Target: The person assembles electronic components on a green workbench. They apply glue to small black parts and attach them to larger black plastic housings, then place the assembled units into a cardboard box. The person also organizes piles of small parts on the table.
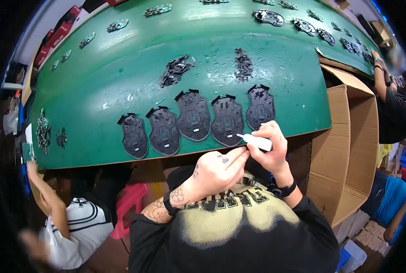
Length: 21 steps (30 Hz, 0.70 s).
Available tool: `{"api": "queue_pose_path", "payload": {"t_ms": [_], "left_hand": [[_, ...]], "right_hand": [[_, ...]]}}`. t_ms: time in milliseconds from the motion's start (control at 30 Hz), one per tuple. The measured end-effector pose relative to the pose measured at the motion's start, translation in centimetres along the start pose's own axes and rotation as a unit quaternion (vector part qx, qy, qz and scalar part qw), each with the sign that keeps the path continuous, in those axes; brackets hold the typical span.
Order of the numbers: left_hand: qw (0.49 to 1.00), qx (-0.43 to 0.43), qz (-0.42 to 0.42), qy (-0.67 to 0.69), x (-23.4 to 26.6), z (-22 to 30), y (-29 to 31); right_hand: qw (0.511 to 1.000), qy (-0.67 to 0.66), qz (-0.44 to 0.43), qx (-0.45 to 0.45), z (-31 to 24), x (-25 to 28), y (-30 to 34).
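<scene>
Right hand (275,149) — holds white bottle (261,143) | 5 black shells (194,117) — on table (86,129)

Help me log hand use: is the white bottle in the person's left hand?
No, the right hand holds the white bottle.

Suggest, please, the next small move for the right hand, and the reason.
Perhaps move the nozzle slightly further over the fourth black plate from the left: the right hand holds the white bottle with its tip at that plate's lower right edge. Contact is unclear.
</scene>
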<state>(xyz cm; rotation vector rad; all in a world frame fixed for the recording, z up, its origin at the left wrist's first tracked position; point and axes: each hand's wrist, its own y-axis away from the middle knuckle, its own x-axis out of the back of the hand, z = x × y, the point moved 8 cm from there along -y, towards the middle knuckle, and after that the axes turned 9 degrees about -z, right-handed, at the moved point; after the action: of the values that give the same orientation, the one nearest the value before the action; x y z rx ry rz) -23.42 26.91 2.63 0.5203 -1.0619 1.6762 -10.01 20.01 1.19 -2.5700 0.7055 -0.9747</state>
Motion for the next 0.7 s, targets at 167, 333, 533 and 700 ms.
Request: {"api": "queue_pose_path", "payload": {"t_ms": [167, 333, 533, 700], "left_hand": [[0.998, 0.051, 0.033, -0.006, 0.6, -1.3, 1.4], [0.997, 0.068, 0.034, -0.004, 0.3, -2.0, 1.7], [0.997, 0.065, 0.035, 0.006, 0.1, -2.2, 1.8], [0.997, 0.063, 0.04, 0.017, 0.3, -2.5, 1.9]], "right_hand": [[0.999, 0.025, -0.022, 0.017, -0.4, -1.6, -0.2], [0.997, 0.062, -0.047, 0.02, -0.7, -1.8, -0.4], [0.997, 0.057, -0.049, 0.01, -0.6, -2.0, -0.4], [0.997, 0.068, -0.042, 0.015, -0.7, -2.0, -0.8]]}}
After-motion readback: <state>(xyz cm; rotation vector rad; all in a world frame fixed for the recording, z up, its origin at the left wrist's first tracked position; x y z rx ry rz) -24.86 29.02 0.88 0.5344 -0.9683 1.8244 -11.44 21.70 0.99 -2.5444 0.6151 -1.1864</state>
